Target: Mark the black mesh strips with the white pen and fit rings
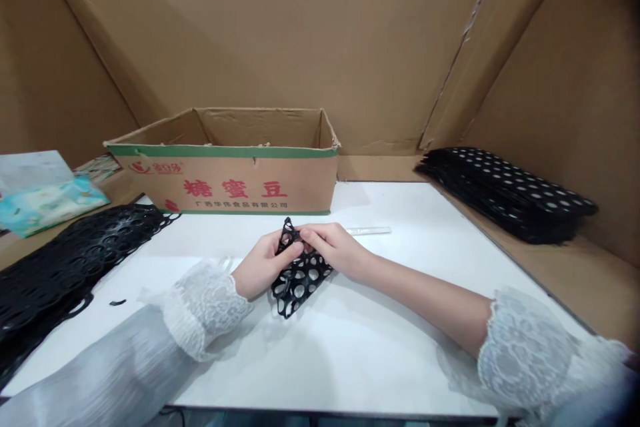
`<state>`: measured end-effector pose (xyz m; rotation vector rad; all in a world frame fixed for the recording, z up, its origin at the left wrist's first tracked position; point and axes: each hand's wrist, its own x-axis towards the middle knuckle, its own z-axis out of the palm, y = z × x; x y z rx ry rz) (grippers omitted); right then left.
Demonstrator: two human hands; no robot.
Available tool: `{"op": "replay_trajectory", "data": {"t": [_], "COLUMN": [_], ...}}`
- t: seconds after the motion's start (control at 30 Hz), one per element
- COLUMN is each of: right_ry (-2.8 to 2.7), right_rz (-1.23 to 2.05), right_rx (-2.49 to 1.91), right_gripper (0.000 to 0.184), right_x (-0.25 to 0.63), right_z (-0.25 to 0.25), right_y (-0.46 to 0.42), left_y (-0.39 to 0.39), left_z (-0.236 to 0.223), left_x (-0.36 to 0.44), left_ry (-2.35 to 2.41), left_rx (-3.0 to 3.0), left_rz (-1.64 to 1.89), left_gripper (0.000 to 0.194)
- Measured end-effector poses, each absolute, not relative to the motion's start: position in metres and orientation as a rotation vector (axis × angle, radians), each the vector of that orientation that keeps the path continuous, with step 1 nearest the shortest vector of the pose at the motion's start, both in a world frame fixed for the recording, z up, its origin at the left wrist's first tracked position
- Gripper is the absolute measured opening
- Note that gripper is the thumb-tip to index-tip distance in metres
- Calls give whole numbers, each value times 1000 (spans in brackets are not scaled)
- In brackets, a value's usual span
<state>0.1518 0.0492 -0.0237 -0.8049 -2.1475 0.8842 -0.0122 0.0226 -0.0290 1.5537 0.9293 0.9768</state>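
Observation:
A black sheet with round holes [300, 280] hangs between my two hands, just above the white table. My left hand [265, 263] pinches its upper left edge between thumb and fingers. Close beside it, my right hand [337, 247] grips the upper right part, with the thumb tip near the left thumb. The sheet looks thin and bendable, and its lower corner points down toward me. Part of its top edge is hidden behind the fingers.
A cardboard box [240, 180] with red lettering stands at the back left. Black perforated sheets [65, 260] lie at left, near a tissue pack [55, 203]. A stack of dotted black sheets [505, 193] rests at right. A clear strip [369, 231] and a black scrap [118, 303] lie on the white table [390, 347].

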Motion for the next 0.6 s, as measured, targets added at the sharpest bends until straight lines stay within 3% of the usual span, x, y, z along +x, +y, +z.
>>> {"op": "replay_trajectory", "data": {"t": [0.1, 0.33, 0.6], "right_ry": [-2097, -2163, -2037], "right_rz": [856, 454, 809], "right_rx": [-817, -799, -853], "right_gripper": [41, 36, 26], "right_x": [153, 160, 152], "right_z": [-26, -27, -27], "right_y": [50, 47, 49], "left_y": [25, 26, 25], "left_z": [-33, -29, -31], "left_x": [-14, -12, -12], "left_ry": [962, 1022, 975], "left_rx": [1458, 1295, 1265], "left_rz": [1009, 1094, 1053], "left_gripper": [23, 27, 21]}}
